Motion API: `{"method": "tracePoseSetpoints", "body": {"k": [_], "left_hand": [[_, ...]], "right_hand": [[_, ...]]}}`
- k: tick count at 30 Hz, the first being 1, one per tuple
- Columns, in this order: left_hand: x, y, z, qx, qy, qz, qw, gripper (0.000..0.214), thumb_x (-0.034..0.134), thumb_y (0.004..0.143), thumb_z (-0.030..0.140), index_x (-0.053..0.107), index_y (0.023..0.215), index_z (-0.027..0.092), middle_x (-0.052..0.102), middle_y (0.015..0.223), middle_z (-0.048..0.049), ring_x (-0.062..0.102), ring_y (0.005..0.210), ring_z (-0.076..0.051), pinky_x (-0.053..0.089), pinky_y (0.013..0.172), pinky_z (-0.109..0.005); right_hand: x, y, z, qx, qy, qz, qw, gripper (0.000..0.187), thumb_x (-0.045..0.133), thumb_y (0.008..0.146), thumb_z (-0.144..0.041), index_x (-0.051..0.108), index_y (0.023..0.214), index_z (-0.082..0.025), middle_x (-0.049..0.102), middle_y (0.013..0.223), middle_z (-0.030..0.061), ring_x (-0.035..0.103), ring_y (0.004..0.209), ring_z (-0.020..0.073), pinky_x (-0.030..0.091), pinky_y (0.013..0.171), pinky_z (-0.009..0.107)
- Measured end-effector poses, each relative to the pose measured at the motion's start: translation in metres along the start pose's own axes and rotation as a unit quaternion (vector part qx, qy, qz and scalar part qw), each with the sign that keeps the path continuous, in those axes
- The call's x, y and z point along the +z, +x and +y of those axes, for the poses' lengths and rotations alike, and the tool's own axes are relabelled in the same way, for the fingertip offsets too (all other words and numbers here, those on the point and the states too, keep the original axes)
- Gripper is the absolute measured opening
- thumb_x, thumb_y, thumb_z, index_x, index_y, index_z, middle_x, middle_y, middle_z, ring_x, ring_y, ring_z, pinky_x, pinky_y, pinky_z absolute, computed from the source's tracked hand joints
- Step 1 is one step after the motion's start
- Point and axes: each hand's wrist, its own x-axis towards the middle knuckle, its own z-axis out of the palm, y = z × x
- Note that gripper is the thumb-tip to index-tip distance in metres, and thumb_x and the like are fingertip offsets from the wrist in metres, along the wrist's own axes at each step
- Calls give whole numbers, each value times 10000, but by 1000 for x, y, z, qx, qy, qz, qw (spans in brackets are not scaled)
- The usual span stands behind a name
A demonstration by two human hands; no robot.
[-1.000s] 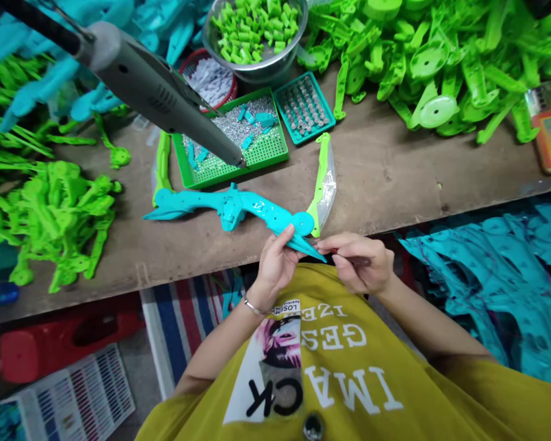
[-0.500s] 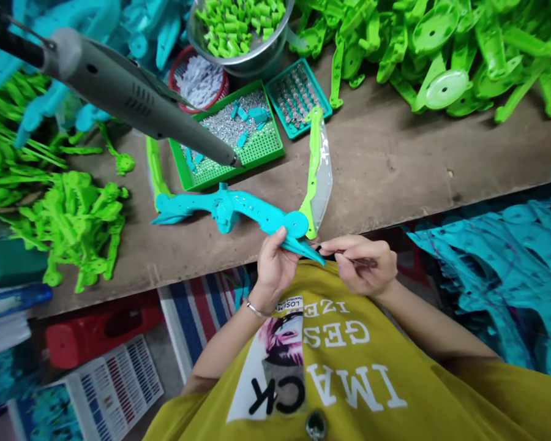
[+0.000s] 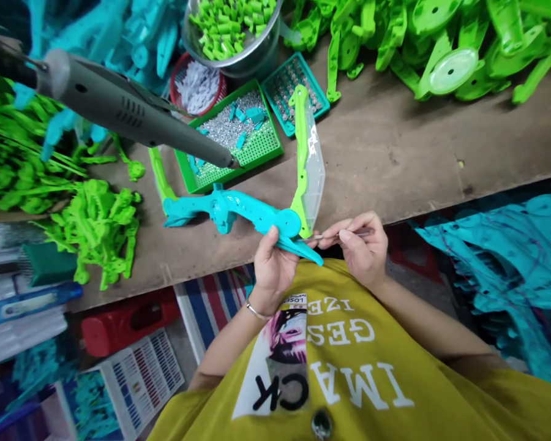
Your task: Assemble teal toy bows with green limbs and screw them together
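A turquoise plastic toy bow (image 3: 252,214) lies across the table's front edge. Its right end is gripped by my left hand (image 3: 274,269), thumb on top and fingers underneath. A lime green limb (image 3: 300,153) with a clear plastic sheet (image 3: 314,171) stands out from that end, and another green limb (image 3: 160,174) from the far left end. My right hand (image 3: 366,251) pinches a thin metal tool (image 3: 365,232), its tip close to the joint of the right limb. Whether the tip touches the bow I cannot tell.
A grey power screwdriver (image 3: 133,110) hangs over a green tray (image 3: 275,151) of screws. Behind are a teal tray (image 3: 325,105), a red basket (image 3: 173,79) and a metal bowl (image 3: 239,64). Green parts (image 3: 103,229) are heaped left, more (image 3: 450,67) at back right; turquoise parts (image 3: 509,245) lie right.
The view has shifted slightly. My right hand has turned and risen a little, with the tool now more level. My left hand keeps its grip on the toy bow.
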Motion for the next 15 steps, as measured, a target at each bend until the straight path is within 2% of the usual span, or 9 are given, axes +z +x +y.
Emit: {"method": "tracePoseSetpoints", "body": {"k": [2, 4, 7, 9, 12, 15], "left_hand": [[0, -1, -1, -2, 10, -1, 1000, 280, 665, 889, 440, 707, 927, 166, 797, 895, -70, 750, 1052, -321, 593, 972, -510], [0, -2, -1, 4, 14, 4, 1000, 280, 661, 897, 446, 712, 927, 172, 796, 883, -55, 756, 1036, -313, 593, 975, -507], [1, -1, 1, -2, 16, 9, 1000, 290, 645, 913, 458, 715, 927, 177, 793, 861, -44, 756, 1043, -305, 584, 995, -506], [3, 0, 2, -12, 13, 8, 1000, 303, 621, 931, 461, 718, 937, 174, 792, 847, -48, 752, 1056, -305, 580, 1005, -505], [6, 1, 1, -3, 4, 11, 1000, 291, 597, 949, 440, 719, 959, 176, 795, 861, -49, 747, 1072, -303, 580, 1009, -498], [6, 3, -3, 2, 1, 14, 1000, 283, 613, 941, 441, 713, 968, 177, 798, 912, -55, 737, 1094, -309, 579, 1011, -503]], "right_hand": [[0, -2, -3, -26, -30, -12, 999, 148, 609, 949, -187, 470, 941, -237, 772, 845, -23, 750, 654, 140, 652, 629, 295], [0, -5, -8, -92, -79, -23, 992, 156, 603, 932, -134, 492, 969, -237, 779, 884, -3, 751, 675, 137, 643, 631, 279], [1, -6, -16, -226, -138, -72, 962, 268, 602, 872, -43, 527, 1042, -237, 788, 988, 43, 763, 761, 156, 646, 668, 295], [2, -3, -19, -284, -166, -126, 936, 320, 597, 834, -10, 537, 1063, -225, 786, 1019, 74, 767, 808, 174, 655, 696, 324], [2, 4, -23, -315, -218, -186, 905, 285, 591, 821, -14, 546, 1028, -204, 777, 1012, 107, 761, 859, 185, 658, 728, 339], [-1, 7, -26, -323, -317, -230, 862, 149, 573, 871, -81, 560, 949, -208, 768, 1007, 107, 748, 897, 173, 654, 776, 332]]}}
